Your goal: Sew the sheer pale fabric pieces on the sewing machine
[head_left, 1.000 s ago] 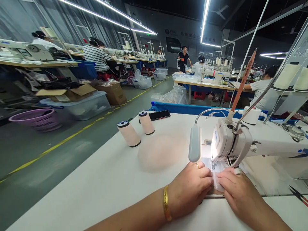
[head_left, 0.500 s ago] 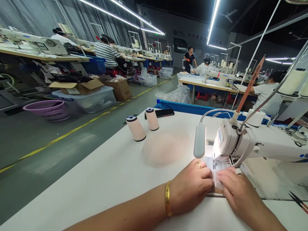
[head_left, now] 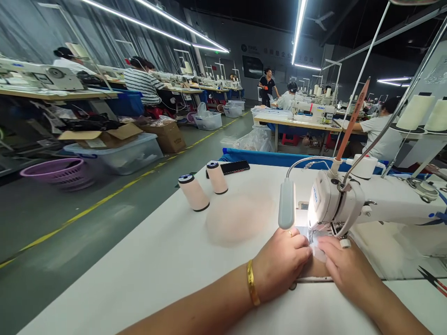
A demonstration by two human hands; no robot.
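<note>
A small piece of sheer white fabric lies under the needle area of a white sewing machine, lit by a small lamp. My left hand, with a gold bracelet and a ring, is closed on the fabric's left side, its fingertips curled together close to the presser foot. From the right, my right hand rests stretched fingers flat on the fabric, thumb apart from the index finger. Its fingertips are just beside the presser foot. The fabric's far part is hidden by the machine head and my fingers.
Two pale pink thread cones and a dark phone are on the white tabletop. Black-and-red snips lie at the right edge. A reddish pencil stands on the machine head. Other people sew at tables beyond.
The fabric has shifted away from me under the machine, and more brown surface shows in front of it. My hands have moved slightly; the view has turned a little right.
</note>
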